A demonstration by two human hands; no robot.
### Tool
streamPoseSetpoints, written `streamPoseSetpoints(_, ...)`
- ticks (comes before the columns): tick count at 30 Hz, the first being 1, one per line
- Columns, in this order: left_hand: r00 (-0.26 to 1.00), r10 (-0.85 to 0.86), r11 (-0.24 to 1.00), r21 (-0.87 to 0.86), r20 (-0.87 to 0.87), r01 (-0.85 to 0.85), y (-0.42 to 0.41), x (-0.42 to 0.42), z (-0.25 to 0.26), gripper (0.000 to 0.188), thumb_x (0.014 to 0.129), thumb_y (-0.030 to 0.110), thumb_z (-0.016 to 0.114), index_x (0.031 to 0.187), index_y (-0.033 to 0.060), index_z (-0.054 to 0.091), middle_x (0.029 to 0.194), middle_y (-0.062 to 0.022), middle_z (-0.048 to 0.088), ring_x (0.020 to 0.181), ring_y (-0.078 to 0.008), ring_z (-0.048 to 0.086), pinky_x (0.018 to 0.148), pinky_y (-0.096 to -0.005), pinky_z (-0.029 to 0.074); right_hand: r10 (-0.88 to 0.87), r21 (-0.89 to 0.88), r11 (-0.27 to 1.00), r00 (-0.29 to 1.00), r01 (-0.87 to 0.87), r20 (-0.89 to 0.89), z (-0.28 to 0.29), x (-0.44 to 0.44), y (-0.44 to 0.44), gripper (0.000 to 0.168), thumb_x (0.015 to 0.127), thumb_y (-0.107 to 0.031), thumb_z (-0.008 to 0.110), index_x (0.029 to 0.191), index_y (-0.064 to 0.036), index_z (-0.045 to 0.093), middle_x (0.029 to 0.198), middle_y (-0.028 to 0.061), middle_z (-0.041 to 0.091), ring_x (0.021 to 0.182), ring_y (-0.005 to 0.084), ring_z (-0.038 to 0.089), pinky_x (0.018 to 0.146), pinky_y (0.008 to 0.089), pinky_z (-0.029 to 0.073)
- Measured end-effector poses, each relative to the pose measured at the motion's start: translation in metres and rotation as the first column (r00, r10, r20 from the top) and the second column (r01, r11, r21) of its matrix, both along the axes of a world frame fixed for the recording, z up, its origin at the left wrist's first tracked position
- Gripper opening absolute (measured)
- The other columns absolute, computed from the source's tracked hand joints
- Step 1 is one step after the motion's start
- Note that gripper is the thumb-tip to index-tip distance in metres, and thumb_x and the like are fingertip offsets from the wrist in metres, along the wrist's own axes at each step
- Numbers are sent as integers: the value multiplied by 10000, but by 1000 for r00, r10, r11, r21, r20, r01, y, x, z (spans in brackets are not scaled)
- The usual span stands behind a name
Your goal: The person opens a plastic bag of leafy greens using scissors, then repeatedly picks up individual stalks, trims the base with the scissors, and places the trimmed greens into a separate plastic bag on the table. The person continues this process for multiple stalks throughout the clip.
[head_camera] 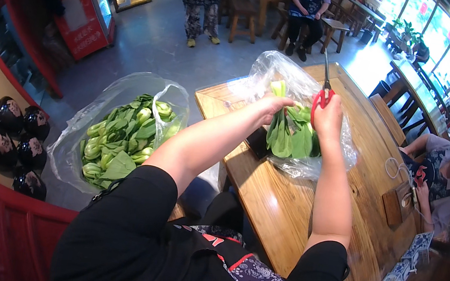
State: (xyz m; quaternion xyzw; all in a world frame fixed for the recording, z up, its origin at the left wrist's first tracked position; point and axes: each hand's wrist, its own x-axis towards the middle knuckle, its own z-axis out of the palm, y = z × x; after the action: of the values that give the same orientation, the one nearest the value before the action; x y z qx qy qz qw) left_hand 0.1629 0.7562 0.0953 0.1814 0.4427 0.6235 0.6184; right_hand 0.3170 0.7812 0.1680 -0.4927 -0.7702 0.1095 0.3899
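My left hand [274,105] grips a head of green bok choy [279,137], its pale stem end up and its leaves hanging down. My right hand [329,117] holds red-handled scissors [324,95]. The blades point up and away from the bok choy and look nearly together. Under both hands a clear plastic bag [269,68] lies spread on the wooden table [261,191], with more green leaves [302,142] on it, partly hidden by the held head. To the left, a large clear plastic bag [67,150] stands open, full of bok choy [117,145].
Across the table at right sits a person [437,176] near a wooden box [393,206] and a white cable [394,166]. Blue-and-white ornaments [396,276] line the right side. Dark jars [0,147] stand at left. Two people are beyond, near wooden stools [242,14].
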Motion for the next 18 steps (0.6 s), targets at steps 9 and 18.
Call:
streamPoseSetpoints(9,961,14,909,405,-275,103,-9,27,25,302,791,9,643,1076,19,542,919,-87,631,807,-183,631,715,-310,537,269,-110,954,959,-277,-87,-8,-20,31,459,682,-298,782,971,-7,576,917,202,643,889,338,628,758,380,484)
streamPoseSetpoints(18,998,69,918,392,-15,-57,0,6,27,143,912,109,461,929,0,553,766,-137,610,769,-266,643,663,-365,534,565,-311,641,706,-701,-427,58,19,7,210,794,-220,681,831,-27,607,719,68,610,607,126,547,561,271,436)
